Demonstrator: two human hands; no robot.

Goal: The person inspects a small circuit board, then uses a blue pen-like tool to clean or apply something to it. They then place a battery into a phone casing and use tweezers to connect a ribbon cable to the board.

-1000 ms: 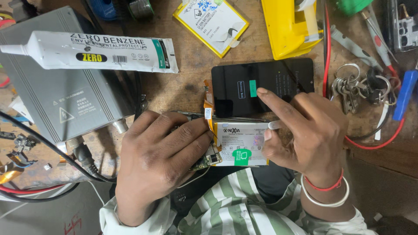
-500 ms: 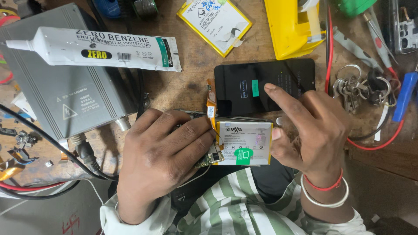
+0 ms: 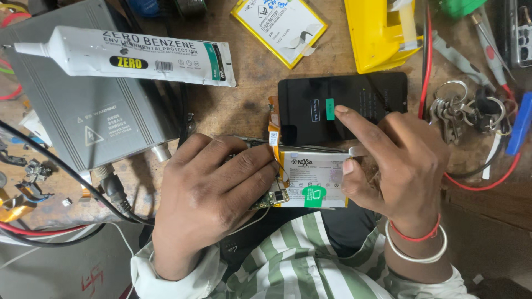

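Left hand (image 3: 213, 194) pressed flat on opened phone (image 3: 266, 188); right hand (image 3: 399, 160) thumb on battery (image 3: 316, 180), forefinger touching black screen (image 3: 343, 105).

Glue tube (image 3: 124, 57) on metal box (image 3: 83, 116), screen panel (image 3: 343, 105) behind battery (image 3: 313, 180), keys (image 3: 471, 108) right.

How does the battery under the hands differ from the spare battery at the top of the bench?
The battery in the phone lies square under both hands, the left hand and right hand touching it; the spare battery lies tilted and untouched. The first carries a green sticker, the spare a yellow border. Both are flat, white-faced rectangles.
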